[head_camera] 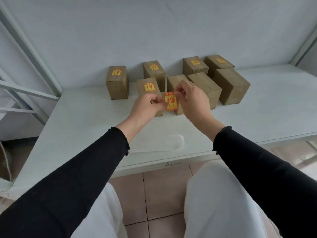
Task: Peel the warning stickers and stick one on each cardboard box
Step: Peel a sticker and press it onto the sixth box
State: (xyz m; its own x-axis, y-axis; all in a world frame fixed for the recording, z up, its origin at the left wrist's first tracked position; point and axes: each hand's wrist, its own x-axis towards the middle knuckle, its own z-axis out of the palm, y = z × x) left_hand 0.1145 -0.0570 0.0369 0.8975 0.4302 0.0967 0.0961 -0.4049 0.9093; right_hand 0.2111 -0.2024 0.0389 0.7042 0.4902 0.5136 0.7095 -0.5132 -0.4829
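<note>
White table (85, 127) carries eight cardboard boxes (230, 86) at twelve o'clock; five labelled. Left hand (145, 109) and right hand (193, 100), fingers pinched, both grip one warning sticker (171, 101) before the unlabelled middle box (173, 82).

orange warning sticker (171, 101) upright, eight cardboard boxes (231, 85) — five labelled

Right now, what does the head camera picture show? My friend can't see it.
Two hands, left hand and right hand, hold an orange warning sticker above a white table with eight cardboard boxes; five already wear stickers, three look bare.
</note>
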